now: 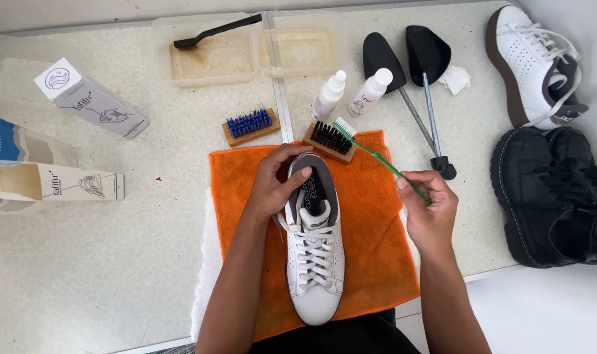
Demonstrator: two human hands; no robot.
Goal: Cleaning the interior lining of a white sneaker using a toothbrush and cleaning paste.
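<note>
Our right hand pinches the handle end of a green toothbrush between thumb and fingertips, closed firmly on it, with the white-bristled head pointing toward eleven o'clock and hovering over a wooden brush with black bristles. Our left hand is closed around the heel collar of a white lace-up sneaker, thumb inside the opening, fingers wrapped over the outer side. The sneaker lies at the centre of the view, toe pointing to six o'clock toward our body, on an orange cloth spread on a pale speckled table. Because the toothbrush is held only at its far tip, we judge it could twist or slip under pressure, and a swing of its head could knock the two small white bottles standing just beyond at twelve o'clock. Both forearms reach up from six o'clock, the left wrist bent inward over the shoe, the right wrist raised with the palm turned left. Further out, a blue-bristled wooden brush lies at eleven o'clock, two clear plastic tubs at twelve with a black brush across one, two black shoe trees at one o'clock, another white sneaker at two, black boots at three, and cardboard boxes at nine.
</note>
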